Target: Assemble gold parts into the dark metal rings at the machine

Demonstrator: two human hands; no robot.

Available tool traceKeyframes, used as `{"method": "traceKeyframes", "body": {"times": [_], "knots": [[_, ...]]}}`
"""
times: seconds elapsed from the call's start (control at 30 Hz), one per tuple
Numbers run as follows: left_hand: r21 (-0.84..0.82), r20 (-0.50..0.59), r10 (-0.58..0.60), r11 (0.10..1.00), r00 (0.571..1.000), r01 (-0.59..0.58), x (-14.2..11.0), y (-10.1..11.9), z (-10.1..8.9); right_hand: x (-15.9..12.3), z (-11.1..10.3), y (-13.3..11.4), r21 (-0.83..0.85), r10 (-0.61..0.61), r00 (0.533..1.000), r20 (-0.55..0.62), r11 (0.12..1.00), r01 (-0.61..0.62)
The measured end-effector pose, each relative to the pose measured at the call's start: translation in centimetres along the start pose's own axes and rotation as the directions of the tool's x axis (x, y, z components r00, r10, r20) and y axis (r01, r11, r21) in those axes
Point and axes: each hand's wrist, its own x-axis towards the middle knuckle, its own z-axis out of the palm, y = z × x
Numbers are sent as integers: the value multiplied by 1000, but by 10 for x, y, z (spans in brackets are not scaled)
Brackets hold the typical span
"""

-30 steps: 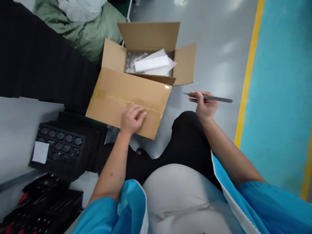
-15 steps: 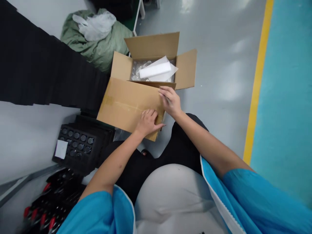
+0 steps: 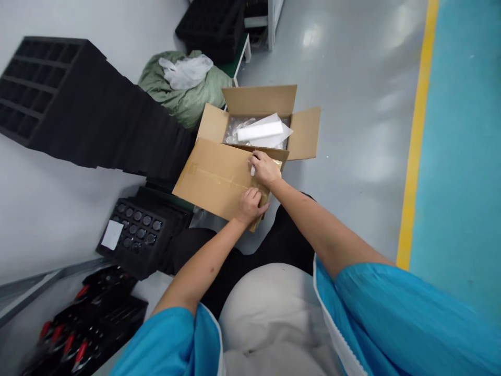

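Observation:
A closed cardboard box (image 3: 213, 175), with clear tape along its top, lies in front of my knees. My left hand (image 3: 250, 206) rests on its near right part, thumb spread away from the fingers, holding nothing. Above it, my right hand (image 3: 266, 169) is closed over the box's right end. A small whitish object (image 3: 252, 170) shows under its fingers; its kind is too small to tell. Just beyond stands an open cardboard box (image 3: 258, 99), flaps spread. Inside it are a white foam-like block (image 3: 260, 131), white sheets and clear plastic wrap.
Stacked black foam trays (image 3: 105, 109) rise on the left. A lower black tray (image 3: 135, 230) holds round parts and a white label. Black items with red ends (image 3: 80, 355) lie at lower left. A green sack (image 3: 183, 96) sits beyond. A yellow line (image 3: 415, 146) crosses the floor.
My right hand has moved left and inward over the box top, and the whitish object now shows under its fingers. My left hand stays on the box. The view has shifted.

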Motion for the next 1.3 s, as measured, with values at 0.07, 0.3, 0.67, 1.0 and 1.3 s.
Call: {"method": "traceKeyframes", "body": {"times": [0.07, 0.3, 0.67, 1.0, 1.3], "knots": [[-54, -50, 17, 998, 999, -20, -7, 1, 9, 0, 0, -1, -7, 1, 1000, 2, 1000, -1], [0, -35, 72, 997, 997, -72, -10, 1, 7, -3, -1, -1, -23, -1, 1000, 11, 1000, 1], [50, 203, 52, 997, 978, -63, 27, 6, -13, -4, 5, 7, -84, -4, 1000, -26, 996, 2], [35, 276, 61, 997, 959, -74, 43, 8, -11, -1, 3, 15, -74, -6, 1000, -4, 997, 6], [16, 81, 61, 998, 995, -63, 22, -16, -9, -1, 9, 18, -53, 12, 998, -64, 998, -15]]}}
